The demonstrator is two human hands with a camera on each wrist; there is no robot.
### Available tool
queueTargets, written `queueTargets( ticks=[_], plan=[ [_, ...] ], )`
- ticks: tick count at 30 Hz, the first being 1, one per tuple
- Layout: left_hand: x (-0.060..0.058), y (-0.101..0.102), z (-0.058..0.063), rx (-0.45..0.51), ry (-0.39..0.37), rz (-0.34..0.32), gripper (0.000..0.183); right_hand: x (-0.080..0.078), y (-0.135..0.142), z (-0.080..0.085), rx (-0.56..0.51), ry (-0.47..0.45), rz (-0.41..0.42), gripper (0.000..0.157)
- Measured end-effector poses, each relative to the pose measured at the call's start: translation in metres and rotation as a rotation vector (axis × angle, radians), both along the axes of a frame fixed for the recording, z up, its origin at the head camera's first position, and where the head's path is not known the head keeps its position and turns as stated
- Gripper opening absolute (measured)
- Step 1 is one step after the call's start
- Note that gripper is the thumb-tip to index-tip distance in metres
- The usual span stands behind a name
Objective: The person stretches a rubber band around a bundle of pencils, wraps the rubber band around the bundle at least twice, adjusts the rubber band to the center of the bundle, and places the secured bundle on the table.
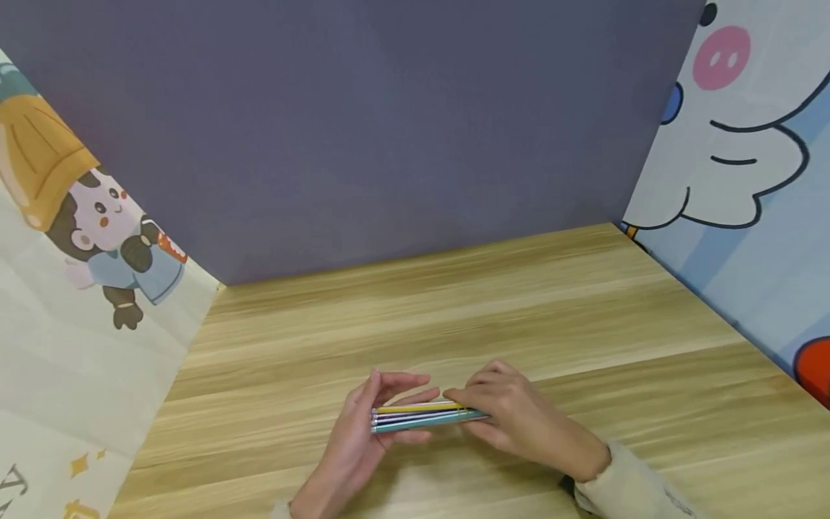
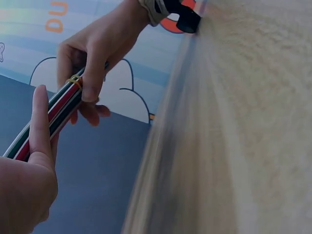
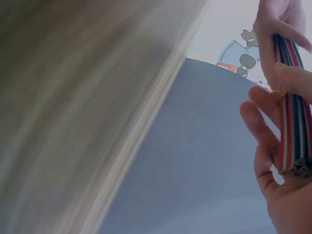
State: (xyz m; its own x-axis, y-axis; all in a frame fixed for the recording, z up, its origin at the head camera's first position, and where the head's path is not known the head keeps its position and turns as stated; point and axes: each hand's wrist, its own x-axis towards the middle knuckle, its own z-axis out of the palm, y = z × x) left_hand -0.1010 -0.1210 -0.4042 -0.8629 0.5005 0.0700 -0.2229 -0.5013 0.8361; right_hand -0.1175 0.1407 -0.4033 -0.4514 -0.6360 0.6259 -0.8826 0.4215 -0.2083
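Note:
A bundle of pencils [image 1: 418, 417] in several colours lies level between the two hands, above the table. My left hand [image 1: 355, 436] holds the left end, with its thumb and fingers on either side of the bundle and the fingers fairly straight. My right hand [image 1: 519, 412] grips the right end near a yellow rubber band [image 2: 75, 81] that goes round the pencils. In the right wrist view the cut ends of the pencils [image 3: 295, 134] show by the right palm. Part of the bundle is hidden behind the right fingers.
A wood-grain tabletop [image 1: 415, 317] extends beneath the hands. Behind it stands a plain grey-blue panel [image 1: 389, 130]. Cartoon-printed walls flank the table, the left wall [image 1: 78, 360] cream and the right wall [image 1: 733, 274] blue and white.

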Motion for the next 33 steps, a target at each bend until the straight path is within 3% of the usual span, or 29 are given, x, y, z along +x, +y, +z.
queueTargets(
  ticks=[2,6,8,11,14,19,25,27,33],
  plan=[
    [0.001,0.000,0.002,-0.008,0.006,0.007,0.056,0.000,0.003,0.002,-0.043,-0.179,0.038,0.042],
    [0.001,-0.004,0.006,-0.022,0.021,0.027,0.056,-0.004,0.010,0.008,-0.221,-0.740,0.183,0.036],
    [0.001,-0.005,0.006,-0.040,0.029,0.037,0.055,-0.006,0.012,0.010,-0.303,-0.968,0.225,0.030],
    [0.003,-0.003,0.005,-0.060,0.068,0.051,0.054,-0.010,0.012,0.009,-0.348,-1.097,0.251,0.023],
    [0.006,0.004,0.001,-0.070,0.140,0.042,0.054,-0.011,0.009,0.004,-0.362,-1.136,0.290,0.021],
    [0.009,0.013,0.000,-0.065,0.213,0.038,0.052,-0.013,0.006,-0.002,-0.359,-1.122,0.345,0.024],
    [0.007,0.008,0.005,-0.089,0.201,0.084,0.052,-0.015,0.018,0.008,-0.249,-1.030,0.192,0.016],
    [0.006,0.007,0.005,-0.099,0.205,0.093,0.053,-0.016,0.022,0.010,-0.203,-1.000,0.178,0.012],
    [0.011,0.014,0.000,-0.136,0.265,0.079,0.055,-0.016,0.016,0.002,-0.143,-0.975,0.311,0.011]
  ],
)
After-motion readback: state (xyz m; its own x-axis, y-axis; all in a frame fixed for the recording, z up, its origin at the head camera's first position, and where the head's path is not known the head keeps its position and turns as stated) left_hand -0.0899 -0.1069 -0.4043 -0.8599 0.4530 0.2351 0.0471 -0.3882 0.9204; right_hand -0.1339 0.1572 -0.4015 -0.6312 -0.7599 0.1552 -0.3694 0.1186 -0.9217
